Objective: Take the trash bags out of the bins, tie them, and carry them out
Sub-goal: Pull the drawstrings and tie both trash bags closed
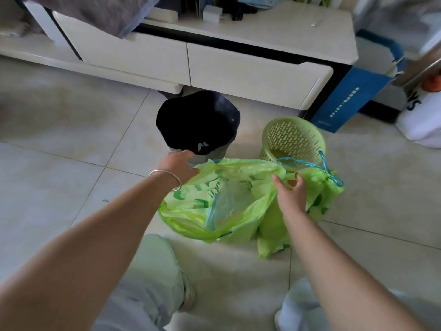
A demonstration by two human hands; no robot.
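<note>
This is a room in a home, most likely a living room or bedroom. Beyond the fingers of the left hand [177, 163] runs a long, low cream-white cabinet with two drawer fronts and a black recess [214, 58], a grey fabric [95, 13] draped over its end, all on a floor of large pale glossy tiles [59, 130]. Just past those fingertips stands a dark bag-lined bin [198, 123], with a light-green perforated plastic basket [293, 139] beyond the right hand's [292, 194] fingers.
</note>
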